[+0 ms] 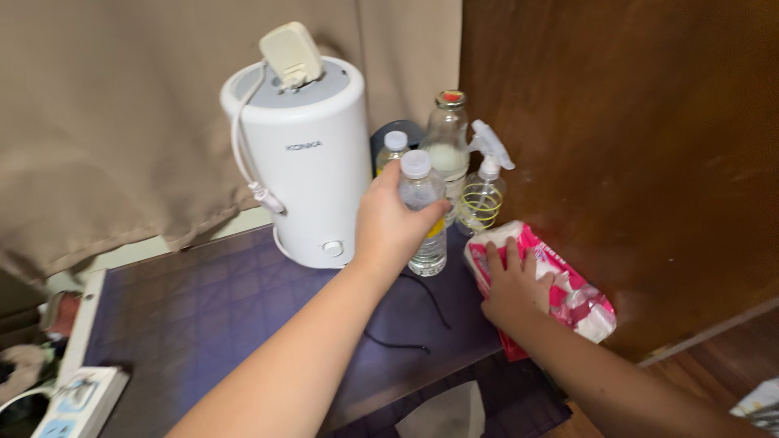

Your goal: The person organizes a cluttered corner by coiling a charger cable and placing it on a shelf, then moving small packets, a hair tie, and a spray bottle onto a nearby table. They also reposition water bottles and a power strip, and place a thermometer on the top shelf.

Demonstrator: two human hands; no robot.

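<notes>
At the nine o'clock edge of the view a power strip [77,397] lay off the corner of the dark purple desk [195,316], well clear of the work. Further right, at about eleven o'clock from the left hand, stood a white cylindrical appliance [296,162] with its plug and cord [290,53] piled on the lid. The left hand [391,223] was closed around a clear plastic water bottle [423,215] with a white cap, gripping it at the upper body, fingers wrapped to the far side; the bottle stood upright with its base on or just above the desk, at the hand's three o'clock. A good grip there, I judged, called for keeping the bottle vertical and lifting straight up, since a second small bottle [393,148], a glass bottle with a metal cap [447,138] and a spray bottle [484,188] crowded close behind it at twelve to one o'clock, and a black cable [422,304] trailed at its foot. At four o'clock from the bottle, the right hand [514,288] rested flat and open, fingers spread, pressing on a pink and white soft pack [560,292] against the brown wooden panel [633,162].
</notes>
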